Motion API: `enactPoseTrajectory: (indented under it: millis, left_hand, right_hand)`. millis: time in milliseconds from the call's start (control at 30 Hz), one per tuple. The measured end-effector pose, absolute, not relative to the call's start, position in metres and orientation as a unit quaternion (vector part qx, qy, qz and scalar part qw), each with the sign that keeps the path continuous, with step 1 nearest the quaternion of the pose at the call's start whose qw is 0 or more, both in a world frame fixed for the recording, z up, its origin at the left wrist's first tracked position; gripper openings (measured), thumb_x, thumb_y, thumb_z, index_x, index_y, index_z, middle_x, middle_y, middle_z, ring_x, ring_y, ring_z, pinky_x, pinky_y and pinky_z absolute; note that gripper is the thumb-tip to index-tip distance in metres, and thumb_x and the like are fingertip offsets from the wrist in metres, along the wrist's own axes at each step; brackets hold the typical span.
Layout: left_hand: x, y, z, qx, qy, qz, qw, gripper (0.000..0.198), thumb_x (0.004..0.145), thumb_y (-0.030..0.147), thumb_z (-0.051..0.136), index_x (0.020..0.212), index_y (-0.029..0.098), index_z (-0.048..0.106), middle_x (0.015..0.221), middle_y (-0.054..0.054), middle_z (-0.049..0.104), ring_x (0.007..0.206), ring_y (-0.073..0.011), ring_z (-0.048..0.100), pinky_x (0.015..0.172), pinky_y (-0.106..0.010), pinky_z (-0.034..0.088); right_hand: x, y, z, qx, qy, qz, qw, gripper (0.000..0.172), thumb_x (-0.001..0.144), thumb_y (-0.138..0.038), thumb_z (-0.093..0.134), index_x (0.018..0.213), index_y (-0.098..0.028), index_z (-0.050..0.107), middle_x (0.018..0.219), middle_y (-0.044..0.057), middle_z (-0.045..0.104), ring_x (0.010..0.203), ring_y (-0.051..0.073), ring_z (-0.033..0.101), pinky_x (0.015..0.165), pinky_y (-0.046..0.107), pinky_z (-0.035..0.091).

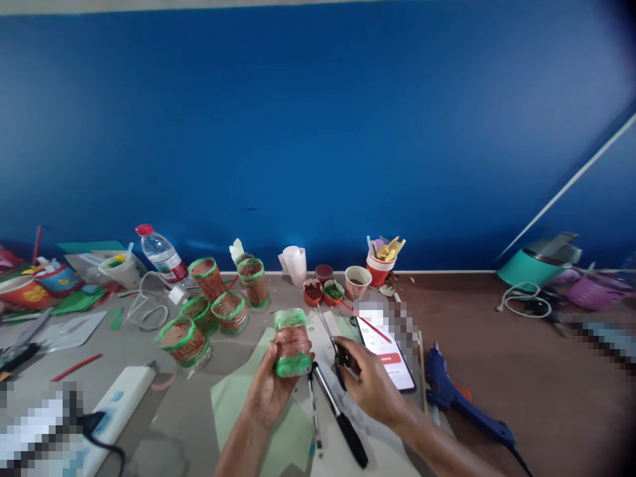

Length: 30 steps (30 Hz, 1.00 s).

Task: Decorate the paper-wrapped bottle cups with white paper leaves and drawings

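Clasped in my left hand (272,387) is a clear jar (292,342) painted green at both ends and reddish brown round the middle. My right hand (365,377) has its fingers in the black handles of scissors (328,329), whose blades point up and left, a little right of the jar. Under my hands lie light green paper (233,397) and white paper. A black marker (348,434) and a thin pen (315,411) rest between my forearms. Just beyond the scissors stand small cups of brown paint (313,292) and green paint (333,292), with a red brush (370,324) leaning out.
Several painted jars (209,281) and a water bottle (161,255) stand at the left. A white power strip (122,411) lies nearer. On the right are a phone (392,361), a blue glue gun (462,404) and a teal container (527,268). A cup of utensils (381,269) stands by the blue wall.
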State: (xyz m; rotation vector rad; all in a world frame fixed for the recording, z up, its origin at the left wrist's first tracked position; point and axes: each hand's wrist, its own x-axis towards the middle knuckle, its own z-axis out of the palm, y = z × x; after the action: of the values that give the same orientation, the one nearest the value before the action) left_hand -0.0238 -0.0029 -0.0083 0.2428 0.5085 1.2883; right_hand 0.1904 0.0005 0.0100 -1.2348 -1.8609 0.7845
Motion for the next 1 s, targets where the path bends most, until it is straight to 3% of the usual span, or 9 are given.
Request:
enactPoseTrajectory:
  millis: [167, 433, 567, 767, 1000]
  left_hand:
    - [-0.024, -0.004, -0.012, 0.098, 0.277, 0.584, 0.757, 0.031, 0.076, 0.031, 0.074, 0.103, 0.016, 0.068, 0.099, -0.009, 0.076, 0.088, -0.0238, 0.072, 0.080, -0.034, 0.057]
    - [-0.022, -0.006, -0.021, 0.084, 0.229, 0.571, 0.784, 0.026, 0.081, 0.029, 0.069, 0.103, 0.016, 0.070, 0.108, -0.011, 0.074, 0.099, -0.0269, 0.070, 0.090, -0.039, 0.055]
    - [-0.023, -0.010, -0.028, 0.135, 0.243, 0.578, 0.767, 0.028, 0.083, 0.033, 0.067, 0.107, 0.020, 0.070, 0.111, -0.009, 0.073, 0.098, -0.0245, 0.070, 0.089, -0.035, 0.054]
    - [-0.026, -0.009, -0.035, 0.190, 0.306, 0.584, 0.727, 0.038, 0.076, 0.036, 0.073, 0.113, 0.027, 0.068, 0.113, -0.006, 0.072, 0.108, -0.0261, 0.066, 0.099, -0.037, 0.048]
    - [-0.020, -0.009, -0.020, 0.227, 0.361, 0.583, 0.692, 0.054, 0.063, 0.037, 0.083, 0.113, 0.024, 0.068, 0.119, -0.010, 0.068, 0.111, -0.0320, 0.062, 0.095, -0.038, 0.049]
  right_hand:
    - [0.192, 0.001, 0.013, -0.494, -0.737, 0.298, 0.353, 0.047, 0.078, -0.015, 0.053, 0.124, -0.015, 0.058, 0.100, 0.011, 0.068, 0.074, 0.020, 0.060, 0.069, 0.033, 0.051]
    - [0.194, 0.005, 0.008, -0.498, -0.731, 0.307, 0.351, 0.048, 0.077, -0.013, 0.051, 0.125, -0.014, 0.057, 0.102, 0.012, 0.068, 0.079, 0.021, 0.063, 0.072, 0.033, 0.053]
    - [0.197, 0.008, 0.006, -0.473, -0.741, 0.309, 0.362, 0.049, 0.077, -0.012, 0.050, 0.126, -0.014, 0.056, 0.111, 0.015, 0.067, 0.097, 0.025, 0.064, 0.086, 0.037, 0.052]
    - [0.203, 0.017, 0.012, -0.470, -0.734, 0.333, 0.360, 0.050, 0.078, -0.009, 0.050, 0.127, -0.017, 0.057, 0.113, 0.013, 0.066, 0.105, 0.025, 0.062, 0.093, 0.038, 0.049]
    - [0.202, 0.017, 0.014, -0.447, -0.733, 0.347, 0.378, 0.053, 0.076, -0.004, 0.050, 0.125, -0.021, 0.060, 0.111, 0.011, 0.065, 0.104, 0.023, 0.062, 0.094, 0.037, 0.049]
